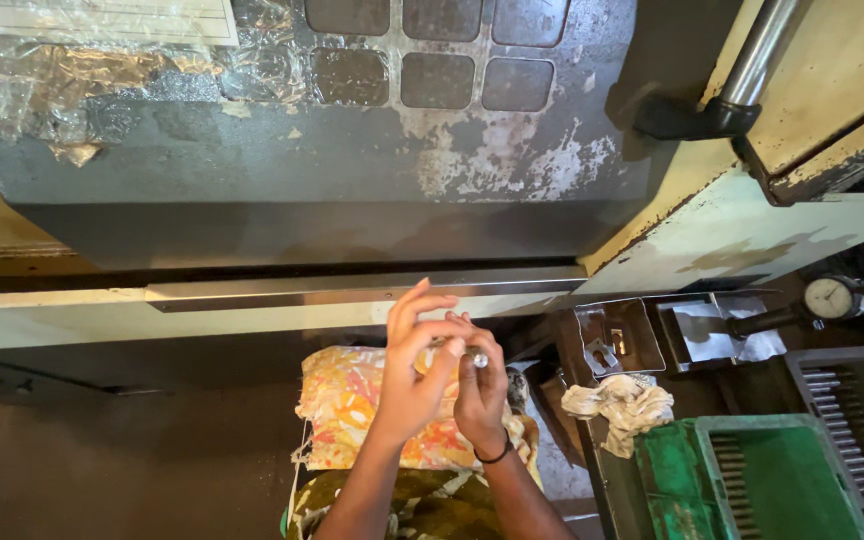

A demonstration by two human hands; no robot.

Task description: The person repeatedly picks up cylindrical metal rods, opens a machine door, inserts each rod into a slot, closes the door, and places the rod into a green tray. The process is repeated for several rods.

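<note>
Both hands meet above the patterned cloth [352,410], pinching a small metal part [476,357] between them. The left hand [414,375] has its upper fingers spread; the right hand [482,392] curls its fingers around the part. A white rag [620,405] lies right of the cloth.

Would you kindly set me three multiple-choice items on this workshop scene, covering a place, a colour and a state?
1. Where is the crumpled white rag?
A. left of the green crate
B. inside the grey crate
C. over the steel bar

2. What colour is the wristband on the right hand?
A. red
B. black
C. white

3. How are the hands?
A. apart
B. flat on the cloth
C. together around a small metal part

Answers: 1 A, the rag lies beside the crate's left edge; 2 B, a dark band circles the wrist; 3 C, the left hand meets the right at the part.
</note>
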